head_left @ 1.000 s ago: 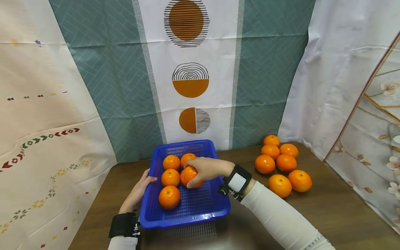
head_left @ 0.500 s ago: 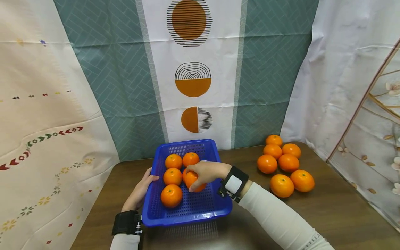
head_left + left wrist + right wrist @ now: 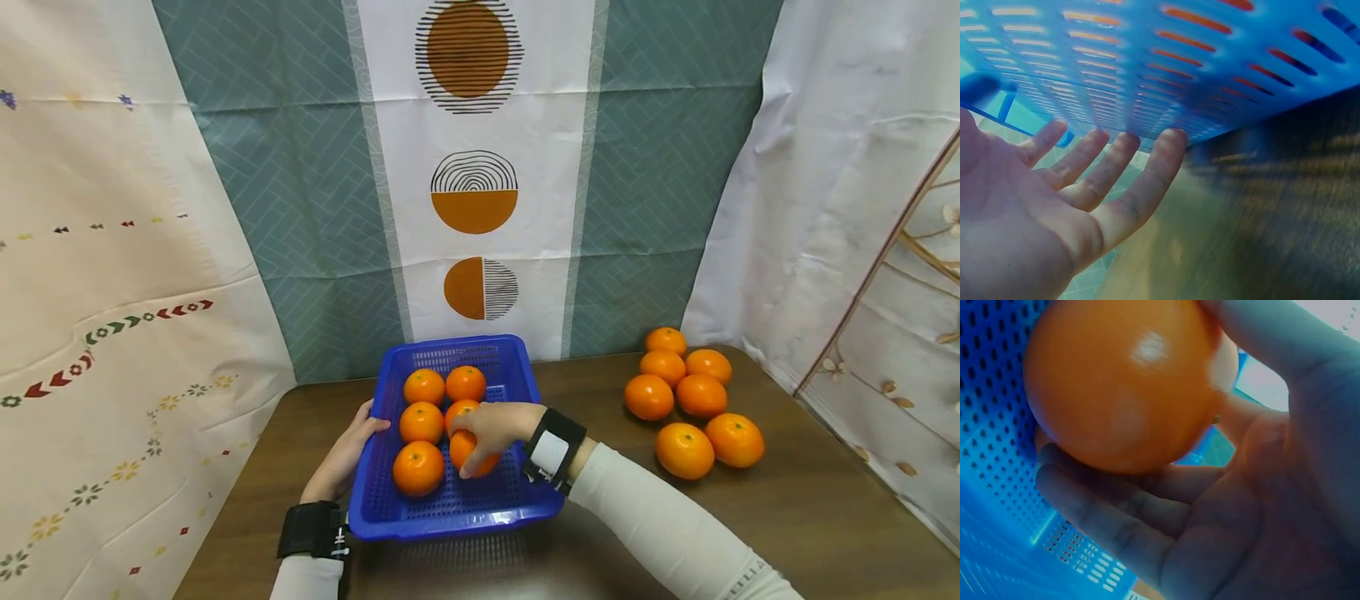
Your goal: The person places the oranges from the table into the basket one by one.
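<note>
In the head view, a blue plastic basket (image 3: 551,492) with perforated walls stands on the table. My left hand (image 3: 347,457) holds its left side, thumb over the rim; the left wrist view shows the fingers (image 3: 1147,181) against the slotted outer wall. Inside the basket, my right hand (image 3: 498,429) grips an orange (image 3: 467,454) low over the bottom, thumb on the near side. That orange (image 3: 1122,381) fills much of the right wrist view, with fingers curled beneath it. Several other oranges (image 3: 422,422) lie in the basket's left and middle, one partly hidden by the right hand.
A group of several oranges (image 3: 701,396) lies on the brown wooden table (image 3: 592,383) to the right of the basket. Patterned cloth (image 3: 315,250) hangs behind the table and along both sides.
My right hand has brought the orange slightly toward the near side of the basket, uncovering the oranges behind it. The left hand stays at the rim. The head view has shifted slightly.
</note>
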Demonstrator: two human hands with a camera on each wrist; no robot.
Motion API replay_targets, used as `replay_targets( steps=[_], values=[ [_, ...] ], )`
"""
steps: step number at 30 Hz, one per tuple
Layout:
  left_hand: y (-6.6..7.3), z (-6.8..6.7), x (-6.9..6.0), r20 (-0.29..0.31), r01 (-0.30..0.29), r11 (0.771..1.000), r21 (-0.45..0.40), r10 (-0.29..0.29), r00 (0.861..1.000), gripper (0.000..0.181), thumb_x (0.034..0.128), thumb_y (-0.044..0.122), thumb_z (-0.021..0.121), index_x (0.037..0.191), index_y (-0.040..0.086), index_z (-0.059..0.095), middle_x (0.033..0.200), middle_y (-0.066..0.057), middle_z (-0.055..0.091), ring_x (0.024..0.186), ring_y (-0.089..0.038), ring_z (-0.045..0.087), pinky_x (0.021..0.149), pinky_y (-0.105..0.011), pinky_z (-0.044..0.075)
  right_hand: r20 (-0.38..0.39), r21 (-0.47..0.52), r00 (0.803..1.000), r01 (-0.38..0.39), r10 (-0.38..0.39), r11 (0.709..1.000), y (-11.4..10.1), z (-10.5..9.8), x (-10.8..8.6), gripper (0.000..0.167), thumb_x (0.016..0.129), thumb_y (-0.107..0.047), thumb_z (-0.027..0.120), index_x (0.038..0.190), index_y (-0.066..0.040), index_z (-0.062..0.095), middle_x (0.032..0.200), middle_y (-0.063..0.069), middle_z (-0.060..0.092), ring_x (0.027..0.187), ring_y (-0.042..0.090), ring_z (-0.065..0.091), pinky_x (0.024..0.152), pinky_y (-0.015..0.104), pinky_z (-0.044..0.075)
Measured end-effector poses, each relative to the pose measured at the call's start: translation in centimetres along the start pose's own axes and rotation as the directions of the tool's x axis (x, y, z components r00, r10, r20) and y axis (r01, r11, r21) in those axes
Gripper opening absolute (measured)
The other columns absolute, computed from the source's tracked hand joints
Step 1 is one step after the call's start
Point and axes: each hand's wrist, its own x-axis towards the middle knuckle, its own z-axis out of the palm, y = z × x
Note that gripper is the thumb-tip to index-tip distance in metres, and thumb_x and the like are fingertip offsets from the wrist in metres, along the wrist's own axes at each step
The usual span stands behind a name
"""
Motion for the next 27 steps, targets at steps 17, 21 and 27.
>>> replay_targets(
  steps=[17, 21, 27],
  values=[
    [0.1, 0.5, 0.2, 0.011, 0.000, 1.000, -0.005, 0.000, 1.000, 0.058, 0.1076, 0.028, 0.047, 0.160, 0.023, 0.022, 0.151, -0.025, 0.040, 0.109, -0.033, 0.066, 0.087, -0.050, 0.060, -0.027, -0.033, 0.999, 0.018, -0.019, 0.999, -0.5, 2.3, 0.7, 0.060, 0.086, -0.041, 0.085, 0.137, -0.018, 0.063, 0.106, -0.006, 0.068, 0.094, 0.012, 0.059, 0.098, 0.035, 0.051],
    [0.0, 0.4, 0.2, 0.001, 0.006, 1.000, -0.004, -0.006, 1.000, 0.058, 0.1073, 0.027, 0.047, 0.160, 0.024, 0.023, 0.151, -0.025, 0.040, 0.108, -0.032, 0.066, 0.086, -0.049, 0.060, -0.031, -0.034, 0.999, -0.012, 0.011, 0.999, -0.7, 2.4, 0.7, 0.063, 0.085, -0.044, 0.085, 0.138, -0.021, 0.062, 0.112, -0.005, 0.068, 0.099, 0.014, 0.059, 0.103, 0.040, 0.050],
    [0.0, 0.1, 0.0, 0.000, -0.003, 1.000, -0.011, 0.003, 1.000, 0.058, 0.1072, 0.027, 0.046, 0.160, 0.023, 0.023, 0.150, -0.026, 0.041, 0.108, -0.032, 0.066, 0.086, -0.049, 0.060, -0.001, -0.042, 0.999, -0.034, 0.034, 0.999, -1.1, 2.2, 0.3, 0.066, 0.083, -0.041, 0.087, 0.141, -0.026, 0.059, 0.117, -0.003, 0.068, 0.101, 0.017, 0.060, 0.103, 0.045, 0.050]
  ],
)
